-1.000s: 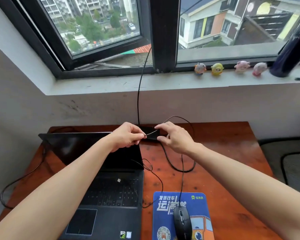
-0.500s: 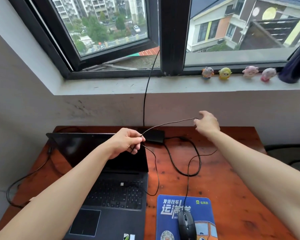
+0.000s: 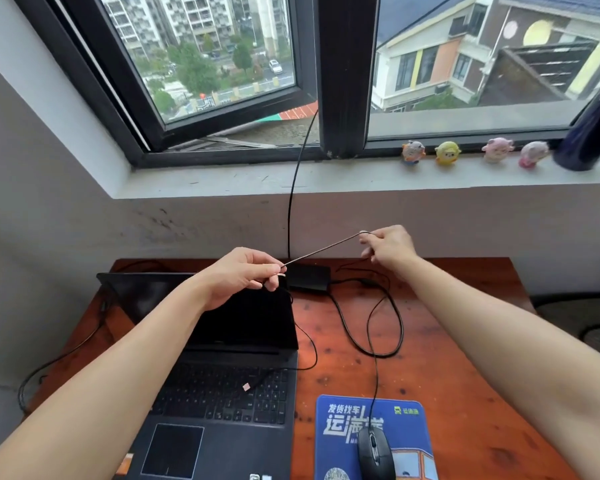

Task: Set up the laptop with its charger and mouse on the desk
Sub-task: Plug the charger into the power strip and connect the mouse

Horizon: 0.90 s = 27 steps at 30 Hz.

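An open black laptop (image 3: 222, 403) sits at the left of the wooden desk (image 3: 447, 368). A black mouse (image 3: 375, 453) lies on a blue mouse pad (image 3: 406, 427) at the front. My left hand (image 3: 243, 275) pinches the thin mouse cable (image 3: 321, 251) above the laptop screen. My right hand (image 3: 388, 249) pinches the same cable further right, and the stretch between my hands is pulled taut. The cable's USB plug (image 3: 246, 386) dangles over the keyboard. The black charger brick (image 3: 309, 277) lies behind the screen, its cord (image 3: 347, 327) looping across the desk.
A black power lead (image 3: 293, 188) rises from the brick to the window frame. Several small toy figures (image 3: 447, 153) and a dark bottle (image 3: 593, 133) stand on the sill. Another cable (image 3: 59, 358) hangs off the desk's left edge.
My hands have drawn apart from beside the charger brick. My right hand carried the cable up and right, and that stretch is now straight and taut. The view has shifted slightly.
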Available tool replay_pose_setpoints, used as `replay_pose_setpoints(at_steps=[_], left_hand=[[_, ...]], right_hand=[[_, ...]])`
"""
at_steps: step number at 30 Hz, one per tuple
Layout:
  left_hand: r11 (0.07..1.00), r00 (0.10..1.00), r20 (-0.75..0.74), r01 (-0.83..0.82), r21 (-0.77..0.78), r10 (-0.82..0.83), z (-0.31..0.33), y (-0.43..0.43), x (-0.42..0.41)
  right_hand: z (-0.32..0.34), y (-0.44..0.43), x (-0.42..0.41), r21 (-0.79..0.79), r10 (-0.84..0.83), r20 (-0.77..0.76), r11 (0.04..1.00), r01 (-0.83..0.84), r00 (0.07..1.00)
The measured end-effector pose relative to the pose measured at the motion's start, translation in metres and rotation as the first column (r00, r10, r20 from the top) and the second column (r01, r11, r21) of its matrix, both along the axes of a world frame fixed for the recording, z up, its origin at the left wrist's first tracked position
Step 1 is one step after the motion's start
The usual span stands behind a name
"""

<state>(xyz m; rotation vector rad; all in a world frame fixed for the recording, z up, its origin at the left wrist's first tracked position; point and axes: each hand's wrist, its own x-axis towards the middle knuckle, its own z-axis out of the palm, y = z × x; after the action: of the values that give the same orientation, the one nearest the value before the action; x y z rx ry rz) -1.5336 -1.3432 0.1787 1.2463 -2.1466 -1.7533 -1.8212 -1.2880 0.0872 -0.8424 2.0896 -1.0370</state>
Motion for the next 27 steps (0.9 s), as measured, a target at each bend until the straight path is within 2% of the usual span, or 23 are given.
replay_pose_setpoints(at_steps=[4, 6, 9, 11, 13, 15, 17, 19, 22, 26, 27], left_hand=[[0.999, 1.000, -0.014, -0.018, -0.037, 0.017, 0.002, 0.010, -0.019], [0.993, 0.990, -0.085, -0.116, -0.024, 0.114, 0.007, 0.011, -0.032], [0.953, 0.920, -0.249, -0.280, 0.115, 0.301, 0.016, 0.001, -0.046], [0.925, 0.870, -0.326, -0.312, 0.218, 0.370, 0.021, -0.006, -0.054], [0.906, 0.839, -0.364, -0.314, 0.283, 0.405, 0.025, -0.010, -0.060], [0.888, 0.817, -0.379, -0.319, 0.332, 0.435, 0.027, -0.013, -0.068], [0.856, 0.784, -0.384, -0.346, 0.384, 0.489, 0.026, -0.016, -0.073], [0.808, 0.735, -0.378, -0.392, 0.439, 0.562, 0.023, -0.023, -0.074], [0.731, 0.661, -0.358, -0.455, 0.508, 0.659, 0.016, -0.035, -0.074], [0.684, 0.620, -0.326, -0.518, 0.513, 0.714, 0.008, -0.047, -0.077], [0.669, 0.603, -0.320, -0.541, 0.509, 0.731, 0.006, -0.051, -0.078]], right_hand=[[0.001, -0.002, 0.006, -0.019, -0.056, -0.019, 0.998, 0.056, 0.998], [0.000, 0.007, 0.020, -0.051, -0.031, -0.065, 0.998, 0.027, 0.997], [-0.014, 0.034, 0.040, -0.040, 0.096, -0.150, 0.994, -0.103, 0.984], [-0.026, 0.054, 0.055, 0.069, 0.311, -0.043, 0.949, -0.307, 0.950], [-0.032, 0.068, 0.070, 0.125, 0.469, 0.204, 0.858, -0.498, 0.859], [-0.035, 0.079, 0.080, 0.092, 0.506, 0.429, 0.799, -0.594, 0.748], [-0.034, 0.086, 0.086, 0.046, 0.503, 0.560, 0.774, -0.631, 0.658], [-0.032, 0.092, 0.090, 0.031, 0.532, 0.595, 0.734, -0.678, 0.603], [-0.036, 0.103, 0.093, 0.027, 0.587, 0.564, 0.689, -0.724, 0.580], [-0.048, 0.116, 0.096, 0.094, 0.541, 0.546, 0.720, -0.688, 0.640], [-0.053, 0.120, 0.096, 0.148, 0.544, 0.498, 0.715, -0.684, 0.676]])
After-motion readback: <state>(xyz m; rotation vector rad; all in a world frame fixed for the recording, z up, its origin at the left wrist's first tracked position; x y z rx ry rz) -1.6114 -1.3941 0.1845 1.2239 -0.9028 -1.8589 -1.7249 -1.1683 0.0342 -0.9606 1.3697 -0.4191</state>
